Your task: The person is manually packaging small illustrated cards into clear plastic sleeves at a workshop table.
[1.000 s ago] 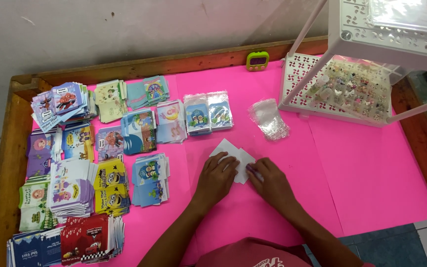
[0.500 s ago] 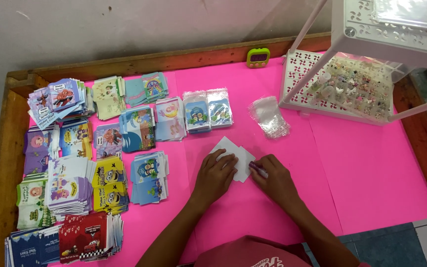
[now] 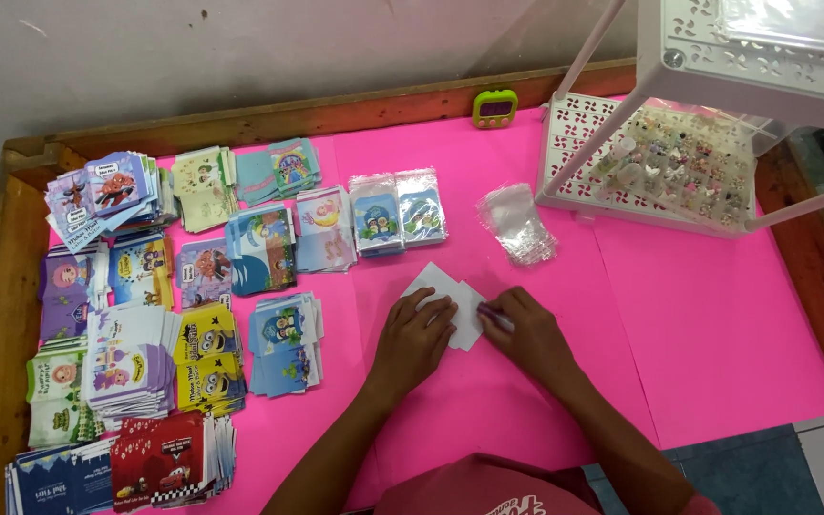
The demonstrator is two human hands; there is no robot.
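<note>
A small stack of white cards [image 3: 450, 291] lies on the pink table cover [image 3: 717, 324], near the middle. My left hand [image 3: 414, 339] rests flat on the left part of the cards, pressing them down. My right hand [image 3: 529, 334] sits at their right edge with fingers curled around a thin pen-like object [image 3: 494, 319]; its tip is hidden by the fingers. A crumpled bunch of clear plastic sleeves [image 3: 517, 224] lies just beyond the cards.
Several piles of colourful cartoon cards [image 3: 159, 315] cover the left half. Two sleeved packs [image 3: 398, 212] lie near the centre. A white plastic rack [image 3: 679, 162] holding small trinkets stands at the right rear. A green timer [image 3: 495, 107] sits by the wooden rim [image 3: 11, 286].
Both hands stay on the white cards with only small shifts. The view has tilted slightly.
</note>
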